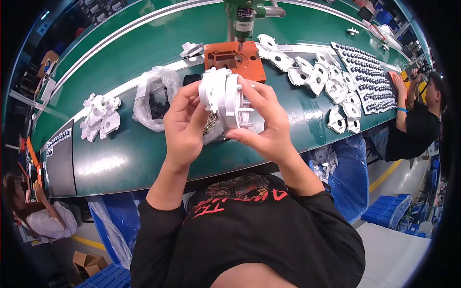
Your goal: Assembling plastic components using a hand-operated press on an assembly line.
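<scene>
Between my two hands, raised above the green bench, is a white plastic housing (222,98) with pegs sticking out on its right side. My left hand (185,122) grips its left side, fingers curled behind it. On the other side my right hand (266,120) clasps it between thumb and fingers. Just beyond the housing stands an orange fixture block (249,67) under a green drill-like machine (243,24). A clear plastic bag (143,108) of small dark parts sits left of my left hand. Partly hidden behind my hands lies a heap of small metal screws (210,124).
White plastic parts lie in piles on the left (101,117) and right (317,79) of the bench. Farther right is a sheet with rows of black parts (367,79). Lined blue bins (353,168) stand below the front edge. One person (418,115) works at right, another (48,216) at left.
</scene>
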A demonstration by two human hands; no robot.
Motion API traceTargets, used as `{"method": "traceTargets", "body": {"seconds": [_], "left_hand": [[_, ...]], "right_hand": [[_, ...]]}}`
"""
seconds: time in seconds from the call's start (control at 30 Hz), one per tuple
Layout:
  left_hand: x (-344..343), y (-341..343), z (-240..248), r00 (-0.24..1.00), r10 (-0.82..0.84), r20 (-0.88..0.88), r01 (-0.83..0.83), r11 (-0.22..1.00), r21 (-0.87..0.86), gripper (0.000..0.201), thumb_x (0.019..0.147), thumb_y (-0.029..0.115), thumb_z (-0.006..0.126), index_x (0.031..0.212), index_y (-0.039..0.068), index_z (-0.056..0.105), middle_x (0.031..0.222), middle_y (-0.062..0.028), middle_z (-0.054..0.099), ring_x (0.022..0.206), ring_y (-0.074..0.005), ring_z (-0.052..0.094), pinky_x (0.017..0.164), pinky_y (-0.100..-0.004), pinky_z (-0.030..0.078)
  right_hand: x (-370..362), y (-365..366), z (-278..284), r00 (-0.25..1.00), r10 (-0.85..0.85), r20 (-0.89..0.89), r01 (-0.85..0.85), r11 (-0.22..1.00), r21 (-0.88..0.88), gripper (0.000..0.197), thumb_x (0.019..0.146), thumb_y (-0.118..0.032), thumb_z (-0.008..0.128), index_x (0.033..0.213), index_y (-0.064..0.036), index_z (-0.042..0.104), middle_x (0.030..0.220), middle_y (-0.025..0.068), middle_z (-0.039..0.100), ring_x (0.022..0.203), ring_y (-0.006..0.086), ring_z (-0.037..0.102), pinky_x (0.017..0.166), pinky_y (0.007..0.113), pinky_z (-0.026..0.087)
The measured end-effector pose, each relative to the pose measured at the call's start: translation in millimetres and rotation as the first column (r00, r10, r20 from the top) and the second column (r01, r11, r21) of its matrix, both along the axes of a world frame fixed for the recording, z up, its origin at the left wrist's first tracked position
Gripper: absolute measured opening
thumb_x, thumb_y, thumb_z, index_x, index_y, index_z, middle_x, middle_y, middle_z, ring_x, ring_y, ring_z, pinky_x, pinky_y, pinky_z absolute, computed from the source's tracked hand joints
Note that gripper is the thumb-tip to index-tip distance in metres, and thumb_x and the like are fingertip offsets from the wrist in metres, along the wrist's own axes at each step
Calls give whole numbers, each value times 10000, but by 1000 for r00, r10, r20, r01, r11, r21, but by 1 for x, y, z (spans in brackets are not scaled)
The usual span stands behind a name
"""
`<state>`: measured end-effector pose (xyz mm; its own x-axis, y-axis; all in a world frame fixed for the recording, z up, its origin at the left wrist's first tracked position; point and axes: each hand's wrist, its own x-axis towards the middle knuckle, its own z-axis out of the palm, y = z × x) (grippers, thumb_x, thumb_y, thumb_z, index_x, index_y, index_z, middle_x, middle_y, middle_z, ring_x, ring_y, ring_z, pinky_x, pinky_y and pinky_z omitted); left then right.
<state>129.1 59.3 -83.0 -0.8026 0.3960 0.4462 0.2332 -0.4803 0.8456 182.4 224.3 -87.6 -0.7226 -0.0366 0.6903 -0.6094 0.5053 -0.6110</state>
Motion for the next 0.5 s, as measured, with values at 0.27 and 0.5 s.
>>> {"method": "traceTargets", "body": {"seconds": [0.27,0.5], "left_hand": [[-2,-8,3,991,-5,-131,-1,999,-44,259,932,55,482,1177,-28,476,1069,-66,553,953,-109,536,832,-235,410],[6,0,-7,998,23,-54,-25,999,-26,240,932,44,474,1162,-22,486,1086,-64,530,935,-100,536,760,-231,442]], "right_hand": [[1,-9,0,1000,28,-9,-29,993,-117,791,661,-273,798,1309,-3,434,1275,178,472,1121,236,485,874,330,435],[1,-14,-12,988,71,135,-55,991,-122,894,674,-228,807,1376,-41,285,1235,134,455,1126,227,474,889,334,422]]}}
